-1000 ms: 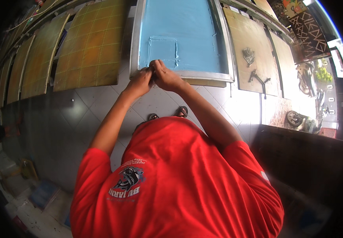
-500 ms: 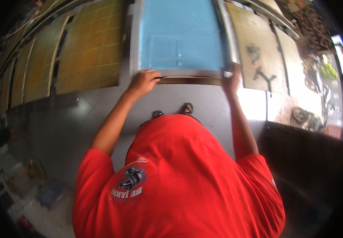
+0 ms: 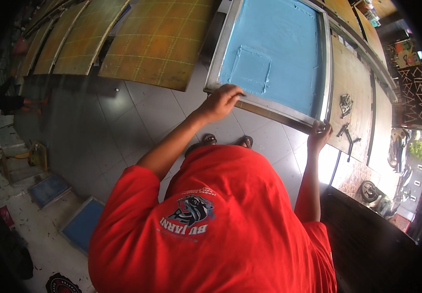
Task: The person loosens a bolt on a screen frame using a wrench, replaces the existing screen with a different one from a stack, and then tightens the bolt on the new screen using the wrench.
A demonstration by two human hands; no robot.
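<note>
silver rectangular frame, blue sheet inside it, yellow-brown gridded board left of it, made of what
Silver rectangular frame: probably bare metal, greyish with bright glints. Blue sheet: base unclear; raised ridges suggest a matte coating. Yellow-brown gridded board: perhaps dull wood, from its patchy brown.

One large blue screen point(image 3: 289, 58), two sandals point(image 3: 210, 138), one red shirt point(image 3: 250, 215).

Framed screen point(image 3: 289, 68) ahead, left hand point(image 3: 219, 103) at its near left corner, right hand point(image 3: 319, 136) at its near right corner, board point(image 3: 154, 41) left, motorbike point(image 3: 387, 207) right
</note>
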